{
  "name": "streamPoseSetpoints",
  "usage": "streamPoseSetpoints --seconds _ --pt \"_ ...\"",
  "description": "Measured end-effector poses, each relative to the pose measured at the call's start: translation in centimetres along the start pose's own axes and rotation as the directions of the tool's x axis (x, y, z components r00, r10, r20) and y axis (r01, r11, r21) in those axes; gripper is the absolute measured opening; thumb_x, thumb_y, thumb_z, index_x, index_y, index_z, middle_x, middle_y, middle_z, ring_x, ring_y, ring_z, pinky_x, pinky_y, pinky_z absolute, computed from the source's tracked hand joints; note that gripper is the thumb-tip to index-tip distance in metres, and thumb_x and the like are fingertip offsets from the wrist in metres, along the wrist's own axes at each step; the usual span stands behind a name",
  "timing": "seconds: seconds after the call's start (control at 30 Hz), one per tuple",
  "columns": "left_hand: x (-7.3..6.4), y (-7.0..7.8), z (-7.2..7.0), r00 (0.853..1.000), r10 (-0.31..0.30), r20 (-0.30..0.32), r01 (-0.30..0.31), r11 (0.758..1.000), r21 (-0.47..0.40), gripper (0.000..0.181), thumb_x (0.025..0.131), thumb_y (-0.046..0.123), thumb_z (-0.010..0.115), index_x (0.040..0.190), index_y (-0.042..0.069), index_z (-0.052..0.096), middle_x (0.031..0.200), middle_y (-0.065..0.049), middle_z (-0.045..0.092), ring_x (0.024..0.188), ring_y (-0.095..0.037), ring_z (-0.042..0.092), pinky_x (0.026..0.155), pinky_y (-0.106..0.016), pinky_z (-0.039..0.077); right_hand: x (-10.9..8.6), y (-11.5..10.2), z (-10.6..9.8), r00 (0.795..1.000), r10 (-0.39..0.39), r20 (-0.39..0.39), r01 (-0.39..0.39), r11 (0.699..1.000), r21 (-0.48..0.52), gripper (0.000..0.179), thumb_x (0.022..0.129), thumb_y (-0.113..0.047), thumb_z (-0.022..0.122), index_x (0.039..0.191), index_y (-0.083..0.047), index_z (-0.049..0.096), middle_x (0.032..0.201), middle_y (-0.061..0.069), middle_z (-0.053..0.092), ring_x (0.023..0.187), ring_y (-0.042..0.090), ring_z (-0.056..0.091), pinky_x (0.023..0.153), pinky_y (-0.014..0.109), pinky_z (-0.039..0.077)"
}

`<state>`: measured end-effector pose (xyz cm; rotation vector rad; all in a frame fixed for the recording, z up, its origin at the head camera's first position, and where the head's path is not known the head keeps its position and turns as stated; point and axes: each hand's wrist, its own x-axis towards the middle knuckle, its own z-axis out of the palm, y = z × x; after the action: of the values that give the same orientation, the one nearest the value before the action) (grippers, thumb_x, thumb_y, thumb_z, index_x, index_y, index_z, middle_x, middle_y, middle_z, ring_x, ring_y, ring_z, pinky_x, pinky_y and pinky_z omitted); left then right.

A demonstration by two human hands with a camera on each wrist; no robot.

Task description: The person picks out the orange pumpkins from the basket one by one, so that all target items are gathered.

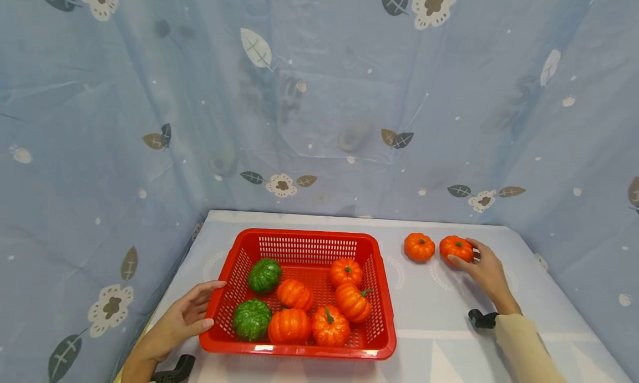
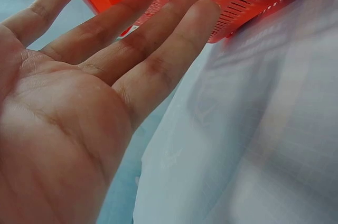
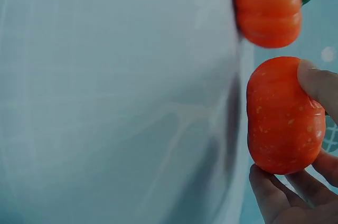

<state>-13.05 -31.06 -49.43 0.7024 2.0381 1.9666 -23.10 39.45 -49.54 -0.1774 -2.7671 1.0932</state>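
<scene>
My right hand (image 1: 483,267) grips a small orange pumpkin (image 1: 456,250), thumb on one side and fingers on the other. In the right wrist view, the thumb (image 3: 319,87) lies over the upper part of the held pumpkin (image 3: 285,115). Just left of it, a second orange pumpkin (image 1: 419,247) sits on the table. A red plastic basket (image 1: 390,338) stands left of centre, and my left hand (image 1: 181,319) is at its left side. The left fingers (image 2: 158,68) extend loosely against the perforated wall, thumb near the rim.
Inside the basket lie two green pumpkins (image 1: 264,275) and several orange ones (image 1: 331,326). A pale patterned cloth covers the table (image 1: 429,311). Blue floral curtains (image 1: 319,106) hang behind the table and along both sides.
</scene>
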Motion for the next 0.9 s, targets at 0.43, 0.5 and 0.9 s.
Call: streamPoseSetpoints --seconds 0.43,0.5,0.9 --pt "0.1 0.1 -0.1 1.000 -0.005 -0.005 0.005 1.000 -0.005 0.063 0.099 -0.011 0.053 0.157 0.000 0.032 0.149 -0.016 0.051 0.123 -0.026 0.062 0.096 -0.036 0.056 0.3 0.5 0.7 0.992 0.115 0.042 -0.116 0.993 0.001 0.098 0.096 -0.051 0.069 0.158 0.007 0.021 0.154 0.038 0.030 0.133 0.054 0.039 0.108 0.066 0.038" --pt "0.1 0.1 -0.1 1.000 -0.013 -0.014 0.012 1.000 -0.002 0.063 0.098 -0.010 0.054 0.156 0.001 0.033 0.148 -0.016 0.051 0.122 -0.026 0.063 0.095 -0.036 0.056 0.3 0.3 0.5 0.993 0.106 0.051 -0.105 0.994 -0.020 0.099 0.096 -0.052 0.069 0.159 0.007 0.020 0.155 0.039 0.028 0.133 0.056 0.037 0.108 0.069 0.036" --pt "0.1 -0.2 -0.1 1.000 -0.015 -0.011 0.015 1.000 0.008 0.063 0.098 -0.010 0.054 0.157 0.002 0.033 0.149 -0.021 0.050 0.123 -0.027 0.063 0.096 -0.036 0.056 0.1 -4.6 -1.0 0.985 -0.126 -0.117 0.112 0.987 -0.118 0.077 0.096 -0.028 0.075 0.150 0.010 0.038 0.148 0.041 0.039 0.134 0.060 0.034 0.108 0.075 0.028"
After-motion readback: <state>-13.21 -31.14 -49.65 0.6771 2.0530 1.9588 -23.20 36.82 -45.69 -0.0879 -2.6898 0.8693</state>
